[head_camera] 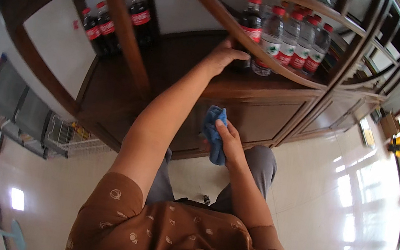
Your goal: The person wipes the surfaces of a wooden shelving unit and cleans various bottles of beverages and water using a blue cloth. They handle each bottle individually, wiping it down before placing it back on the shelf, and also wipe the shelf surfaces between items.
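Observation:
My left hand [226, 57] reaches into a dark wooden cabinet. Its thumb lies at the lower part of a cola bottle [252, 18] with a red cap; the fingers are partly hidden behind a curved wooden rail, so a grip cannot be made out. Just right of that bottle, several clear plastic water bottles [273, 31] with red caps stand upright, close together. Lower down, in front of the cabinet, my right hand [231, 141] holds a crumpled blue cloth [214, 135], thumb on top. More cola bottles [138, 17] stand upright at the left of the shelf.
The curved wooden rail [251, 41] crosses in front of the shelf, and an upright post [125, 24] stands further left. Cabinet doors [255, 117] lie below the shelf. At the left is a white wire basket [76, 135]; a cardboard box [390, 124] sits on the floor at the right.

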A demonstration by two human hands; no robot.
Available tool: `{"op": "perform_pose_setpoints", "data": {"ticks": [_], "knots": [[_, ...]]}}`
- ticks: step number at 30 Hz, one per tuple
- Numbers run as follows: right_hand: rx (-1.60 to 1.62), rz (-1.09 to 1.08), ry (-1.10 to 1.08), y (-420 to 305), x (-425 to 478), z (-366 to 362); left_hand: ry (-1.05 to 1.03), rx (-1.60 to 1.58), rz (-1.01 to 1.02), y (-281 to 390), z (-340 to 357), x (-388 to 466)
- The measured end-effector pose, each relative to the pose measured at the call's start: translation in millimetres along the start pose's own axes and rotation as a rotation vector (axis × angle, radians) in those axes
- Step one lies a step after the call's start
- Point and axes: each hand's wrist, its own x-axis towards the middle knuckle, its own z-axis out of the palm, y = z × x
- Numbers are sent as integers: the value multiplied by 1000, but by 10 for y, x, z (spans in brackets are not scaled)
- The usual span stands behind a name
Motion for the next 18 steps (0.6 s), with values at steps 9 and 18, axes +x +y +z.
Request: {"op": "perform_pose_setpoints", "data": {"ticks": [9, 18], "knots": [[-19, -93, -8, 58, 1, 148, 195, 384, -96, 105, -128, -552], [-29, -431, -109, -564, 386, 910, 644, 582, 456, 721, -208, -1865]]}}
